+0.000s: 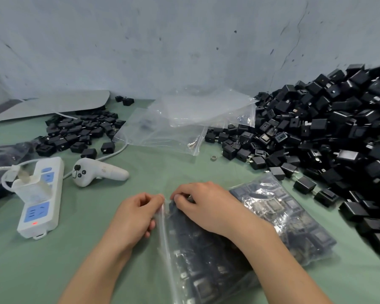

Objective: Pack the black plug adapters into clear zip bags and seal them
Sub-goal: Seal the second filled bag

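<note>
Loads of ways this can go sideways imo. Biggest one: the heap of black plug adapters (327,132) on the right slopes down to the edge of the work spot, w/ strays lying just beside the second filled bag (283,216). A bump from the right forearm could prob roll a few into the way.

Next, the filled zip bag (206,260), lying on the green table (53,270) under both hands, looks stuffed, w/ adapters packed close up to the mouth. If one sits in the track the seal won't close, or it'll pop when the bag gets lifted.

Then the zip strip (162,220) itself. Left hand (136,216) and right hand (206,205) both pinch it at the far corner, fingers curled, fingertips almost touching. Only that end is held afaict. The rest runs back toward the body and I can't tell if it's pressed shut. If the two halves sit skewed at the corner, the whole run zips crooked.

Other stuff:
- Grey board (53,106) lies flat at back left.
- Empty clear bags (184,119) are crumpled mid-back, well apart from the hands.
- Smaller adapter pile (79,130) sits just in front of the board.
- White power strip (40,198) is on the left, red light on.
- White controller (97,172) is just beside the strip.
- Tiny ring (213,158) is near the foot of the heap.

None of that sits between hands and bag tbh. Only the second bag crowds the right wrist.
</note>
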A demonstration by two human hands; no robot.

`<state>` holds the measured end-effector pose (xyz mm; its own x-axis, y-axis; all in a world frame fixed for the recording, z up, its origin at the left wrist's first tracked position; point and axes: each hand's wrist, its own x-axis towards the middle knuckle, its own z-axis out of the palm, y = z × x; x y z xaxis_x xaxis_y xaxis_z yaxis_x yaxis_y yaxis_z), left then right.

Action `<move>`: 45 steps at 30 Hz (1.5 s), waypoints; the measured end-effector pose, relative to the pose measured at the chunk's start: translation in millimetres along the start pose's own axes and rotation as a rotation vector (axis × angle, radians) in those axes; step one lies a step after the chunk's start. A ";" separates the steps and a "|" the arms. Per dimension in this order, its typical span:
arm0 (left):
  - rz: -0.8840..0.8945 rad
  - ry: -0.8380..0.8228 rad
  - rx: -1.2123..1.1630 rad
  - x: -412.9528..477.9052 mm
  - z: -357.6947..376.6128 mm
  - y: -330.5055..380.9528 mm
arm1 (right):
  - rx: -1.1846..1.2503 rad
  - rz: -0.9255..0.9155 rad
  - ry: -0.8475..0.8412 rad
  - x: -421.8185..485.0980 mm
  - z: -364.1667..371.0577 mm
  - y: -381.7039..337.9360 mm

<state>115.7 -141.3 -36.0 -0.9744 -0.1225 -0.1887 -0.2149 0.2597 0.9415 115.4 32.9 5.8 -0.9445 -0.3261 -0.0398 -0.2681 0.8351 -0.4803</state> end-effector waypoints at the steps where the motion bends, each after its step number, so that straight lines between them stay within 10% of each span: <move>1: -0.003 0.004 -0.004 -2.8 -0.7 -0.7 | 0.000 -0.002 -0.002 -0.9 0.3 -1.0; 45: 0.061 -0.032 0.238 -26.4 -9.3 -0.5 | -0.189 -0.070 0.052 18.2 23.2 -23.1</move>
<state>142.2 -147.1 -29.0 -0.9867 -0.0706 -0.1461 -0.1620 0.4848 0.8595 108.9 -2.6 -4.1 -0.9295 -0.3670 0.0352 -0.3596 0.8812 -0.3070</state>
